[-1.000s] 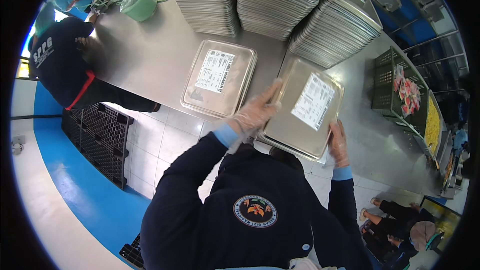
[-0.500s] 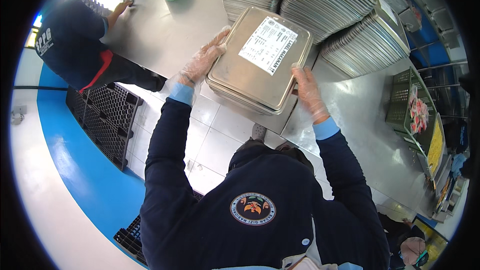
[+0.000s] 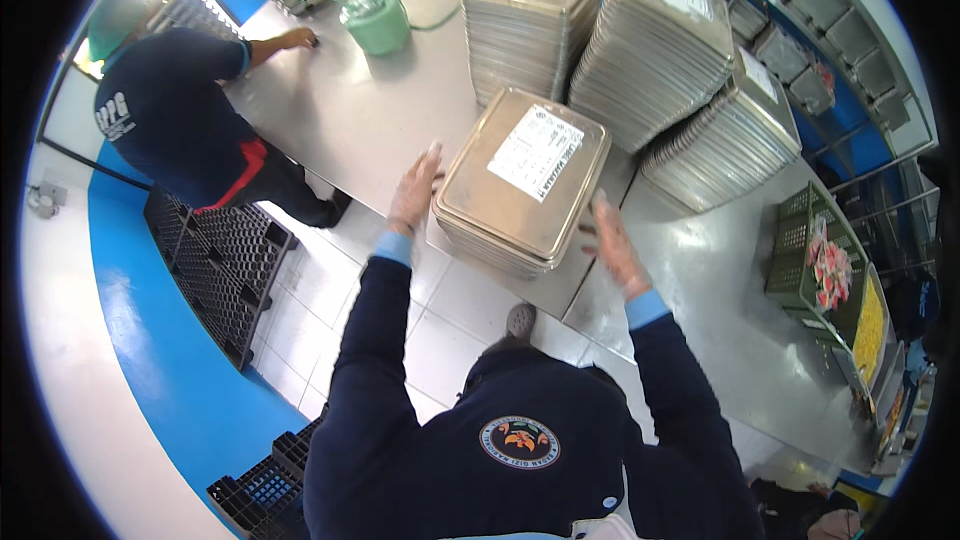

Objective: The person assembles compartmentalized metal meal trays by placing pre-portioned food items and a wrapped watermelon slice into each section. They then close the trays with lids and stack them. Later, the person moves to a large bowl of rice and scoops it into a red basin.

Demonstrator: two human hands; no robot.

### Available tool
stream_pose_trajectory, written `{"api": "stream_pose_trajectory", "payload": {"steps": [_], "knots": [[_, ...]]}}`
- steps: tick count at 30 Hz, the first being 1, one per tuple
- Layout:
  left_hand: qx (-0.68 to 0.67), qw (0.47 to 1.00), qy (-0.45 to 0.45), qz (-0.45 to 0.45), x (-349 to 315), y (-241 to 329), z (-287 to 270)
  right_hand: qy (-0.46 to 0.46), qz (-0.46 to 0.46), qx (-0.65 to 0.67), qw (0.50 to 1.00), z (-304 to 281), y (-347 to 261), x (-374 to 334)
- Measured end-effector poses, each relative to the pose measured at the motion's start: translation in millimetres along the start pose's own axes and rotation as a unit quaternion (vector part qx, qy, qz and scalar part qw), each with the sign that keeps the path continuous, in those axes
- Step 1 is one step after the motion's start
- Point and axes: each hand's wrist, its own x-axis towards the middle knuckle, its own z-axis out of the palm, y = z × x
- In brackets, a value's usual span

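A short stack of lidded metal trays (image 3: 520, 180) is sitting between the two grips, a white label (image 3: 535, 152) showing on its top lid. The left grip (image 3: 412, 195) is standing open just beside the stack, fingers stretching forward; the right grip (image 3: 618, 248) is hanging open at the opposite side, thumb spreading from fingers. Neither is holding anything; whether a fingertip is brushing the rims, I can't tell. The tabletop (image 3: 400, 105) is bearing the stack. Beyond both grips, three tall stacks (image 3: 640, 65) of trays are standing close together. Well ahead of the left grip, a green bundle (image 3: 375, 24) is resting; farther left, a co-worker (image 3: 180, 105) is laying one hand on the tabletop. Right of the right grip, a green crate (image 3: 795, 240) is holding pink-and-white packets (image 3: 830, 268).
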Motion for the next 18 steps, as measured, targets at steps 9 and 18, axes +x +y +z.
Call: {"api": "stream_pose_trajectory", "payload": {"steps": [9,18], "knots": [[0.601,0.764,-0.104,-0.21,-192.7,-359.1,-16.8,0.091,0.144,0.036,0.985,-126.8,171.3,-194.8],[0.507,0.677,-0.52,-0.12,-200.9,-341.6,176.7,0.243,0.31,-0.164,0.904,-187.1,388.5,-467.6]]}}
